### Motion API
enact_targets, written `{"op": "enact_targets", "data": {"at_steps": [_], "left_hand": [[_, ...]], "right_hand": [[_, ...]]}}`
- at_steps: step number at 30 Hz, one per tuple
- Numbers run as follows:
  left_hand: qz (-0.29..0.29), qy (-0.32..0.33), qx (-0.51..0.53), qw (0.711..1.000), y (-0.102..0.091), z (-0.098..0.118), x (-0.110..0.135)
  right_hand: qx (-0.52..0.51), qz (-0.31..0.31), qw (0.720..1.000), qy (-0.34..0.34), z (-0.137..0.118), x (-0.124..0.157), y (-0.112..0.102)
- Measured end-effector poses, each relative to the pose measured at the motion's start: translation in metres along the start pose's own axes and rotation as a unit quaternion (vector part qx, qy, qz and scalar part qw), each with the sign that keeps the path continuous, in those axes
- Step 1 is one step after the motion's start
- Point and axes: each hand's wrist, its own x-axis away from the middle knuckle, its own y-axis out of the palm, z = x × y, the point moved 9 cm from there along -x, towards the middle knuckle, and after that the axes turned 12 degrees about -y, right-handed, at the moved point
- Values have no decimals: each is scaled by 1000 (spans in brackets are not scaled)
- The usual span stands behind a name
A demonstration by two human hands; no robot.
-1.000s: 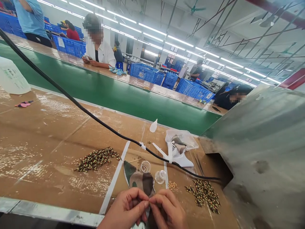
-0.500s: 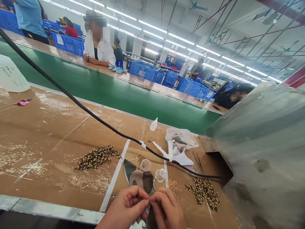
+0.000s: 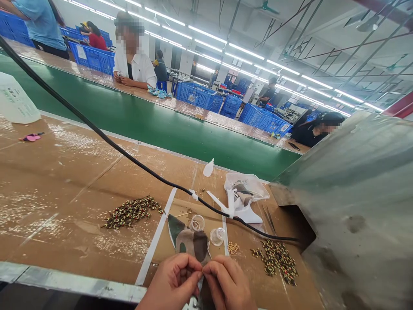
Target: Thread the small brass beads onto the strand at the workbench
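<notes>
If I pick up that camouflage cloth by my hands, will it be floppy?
The camouflage cloth probably bends easily, looking like thin fabric, though its smooth surface hints at slight stiffness. Lifting it might nudge the clear cup at its upper edge.

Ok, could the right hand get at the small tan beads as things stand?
Likely yes: the small tan beads lie just beyond the right hand, nothing visible between, though it is pinching close beside the left hand.
</notes>
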Motion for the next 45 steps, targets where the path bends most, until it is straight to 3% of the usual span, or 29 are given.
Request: {"op": "enact_targets", "data": {"at_steps": [5,9,14,20,29,38,45], "left_hand": [[19,22,-26,999,-1,4,3],[-40,-36,30,998,4,-8,-6],[-91,-40,59,993,6,-11,-9],[-78,-33,60,995,5,-11,-9],[-51,-28,22,998,4,-6,-5],[-73,-45,40,995,8,-14,-11],[-41,-28,30,998,3,-7,-7]], "right_hand": [[5,-3,1000,4,1,1,-1],[-81,53,992,79,12,10,6],[-131,113,978,115,14,14,11],[-46,143,986,76,4,17,6],[47,100,994,-8,-6,11,-4],[73,126,989,14,-4,21,2],[77,128,989,-4,-7,17,2]]}}
